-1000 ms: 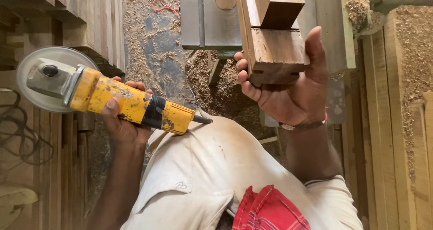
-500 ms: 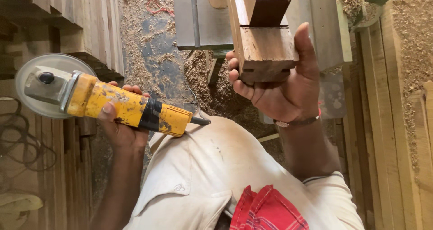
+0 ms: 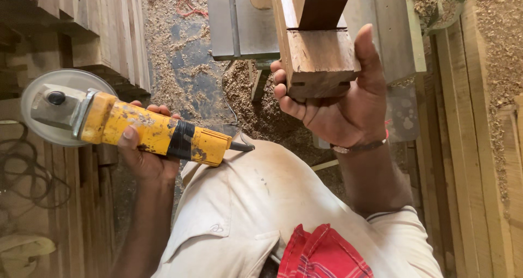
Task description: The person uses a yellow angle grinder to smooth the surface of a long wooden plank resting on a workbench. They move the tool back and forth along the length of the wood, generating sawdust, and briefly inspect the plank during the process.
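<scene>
Sawdust-strewn workshop floor (image 3: 185,65) with stacked wooden planks (image 3: 109,33) along both frame edges.
At left of frame, the left hand (image 3: 144,153) has its grip wrapped around a worn yellow angle grinder (image 3: 136,128); at upper centre, the right hand (image 3: 340,109) clasps a notched brown wooden block (image 3: 316,60), thumb upright beside it.

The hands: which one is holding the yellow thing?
The left hand grips the yellow grinder. The right hand holds a notched brown wood block instead.
</scene>
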